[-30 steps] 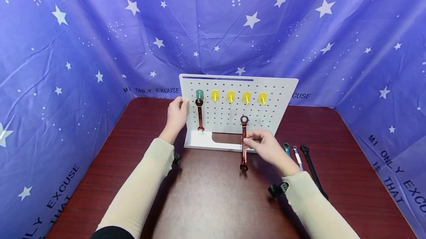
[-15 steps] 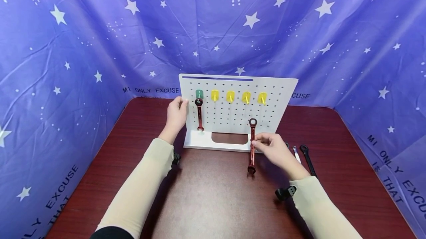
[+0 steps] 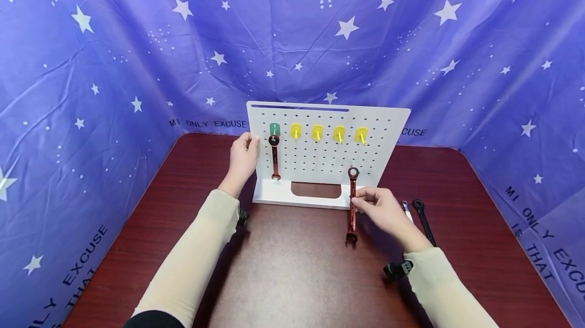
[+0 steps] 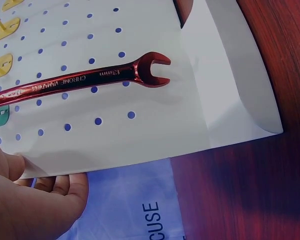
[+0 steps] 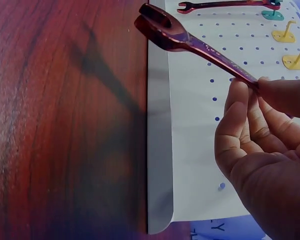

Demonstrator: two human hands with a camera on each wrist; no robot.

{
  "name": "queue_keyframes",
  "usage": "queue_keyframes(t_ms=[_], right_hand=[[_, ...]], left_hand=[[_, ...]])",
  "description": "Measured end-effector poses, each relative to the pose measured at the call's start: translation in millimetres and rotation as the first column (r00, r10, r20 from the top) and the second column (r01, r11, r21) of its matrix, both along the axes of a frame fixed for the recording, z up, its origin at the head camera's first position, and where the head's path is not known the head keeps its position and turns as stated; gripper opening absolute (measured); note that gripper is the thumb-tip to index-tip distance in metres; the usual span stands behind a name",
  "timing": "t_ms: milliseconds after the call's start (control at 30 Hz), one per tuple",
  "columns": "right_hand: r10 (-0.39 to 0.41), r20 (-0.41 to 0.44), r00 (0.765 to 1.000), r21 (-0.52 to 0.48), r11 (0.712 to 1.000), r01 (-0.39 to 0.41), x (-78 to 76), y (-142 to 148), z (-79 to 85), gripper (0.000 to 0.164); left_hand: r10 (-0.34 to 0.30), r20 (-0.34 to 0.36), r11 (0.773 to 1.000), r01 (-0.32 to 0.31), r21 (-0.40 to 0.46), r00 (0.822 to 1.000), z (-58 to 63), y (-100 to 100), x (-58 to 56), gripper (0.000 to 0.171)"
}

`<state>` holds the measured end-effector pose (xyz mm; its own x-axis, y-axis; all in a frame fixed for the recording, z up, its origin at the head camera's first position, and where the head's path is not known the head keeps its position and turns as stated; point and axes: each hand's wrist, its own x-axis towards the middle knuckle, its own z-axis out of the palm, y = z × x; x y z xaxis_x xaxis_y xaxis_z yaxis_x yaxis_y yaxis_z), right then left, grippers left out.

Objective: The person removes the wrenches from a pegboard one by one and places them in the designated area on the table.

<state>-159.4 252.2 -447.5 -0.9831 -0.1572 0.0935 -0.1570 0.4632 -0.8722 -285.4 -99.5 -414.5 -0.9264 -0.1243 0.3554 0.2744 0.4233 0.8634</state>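
Note:
A white pegboard (image 3: 315, 158) stands upright on the table, and my left hand (image 3: 244, 158) pinches its left edge between thumb and fingers. From the green hook (image 3: 274, 128) hangs a red 13mm combination wrench (image 4: 80, 82), its open end pointing down. My right hand (image 3: 381, 211) pinches a second red combination wrench (image 3: 353, 206) by the middle of its shaft, in front of the board's lower right. That wrench is upright, ring end on top. In the right wrist view its open end (image 5: 162, 30) extends past the board's base and casts a shadow on the table.
Several yellow hooks (image 3: 317, 132) run in a row right of the green one, with nothing on them. Partly behind my right arm, a black wrench (image 3: 425, 221) and a silver-ended wrench (image 3: 407, 208) lie on the dark red table (image 3: 283, 267). A starry blue curtain (image 3: 292, 38) surrounds it.
My right hand has moved right and slightly toward me with the red wrench. The teal wrench on the table is now hidden behind that hand. My left hand stays on the board's edge.

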Motion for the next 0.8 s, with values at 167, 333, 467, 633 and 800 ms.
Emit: queue_keyframes(t_ms=[167, 333, 467, 633, 800], right_hand=[[-0.021, -0.019, 1.0, -0.003, 1.0, 0.021, 2.3, 4, 2.1, 0.013], [-0.032, -0.003, 0.999, 0.002, 0.999, 0.032, 3.8, 9, 5.2, 0.014], [-0.046, -0.007, 0.999, 0.035, 0.998, 0.046, 3.8, 15, 3.6, 0.013], [-0.063, -0.009, 0.998, 0.047, 0.997, 0.063, 8.1, 21, 1.9, 0.014], [-0.069, -0.011, 0.998, 0.041, 0.997, 0.069, 15.3, 30, -0.1, 0.016]], left_hand=[[0.006, 0.004, 1.0, -0.006, 0.005, 1.0, -0.6, 0, 0.1, 0.02], [0.011, 0.009, 1.0, -0.011, 0.004, 1.0, -0.2, 0, 0.7, 0.02], [0.01, 0.005, 1.0, -0.01, 0.006, 1.0, 0.7, 1, 0.8, 0.021], [0.007, 0.008, 1.0, -0.007, 0.012, 1.0, 0.9, 1, 1.3, 0.021], [0.008, 0.011, 1.0, -0.008, 0.009, 1.0, 0.4, 1, 0.5, 0.021]])
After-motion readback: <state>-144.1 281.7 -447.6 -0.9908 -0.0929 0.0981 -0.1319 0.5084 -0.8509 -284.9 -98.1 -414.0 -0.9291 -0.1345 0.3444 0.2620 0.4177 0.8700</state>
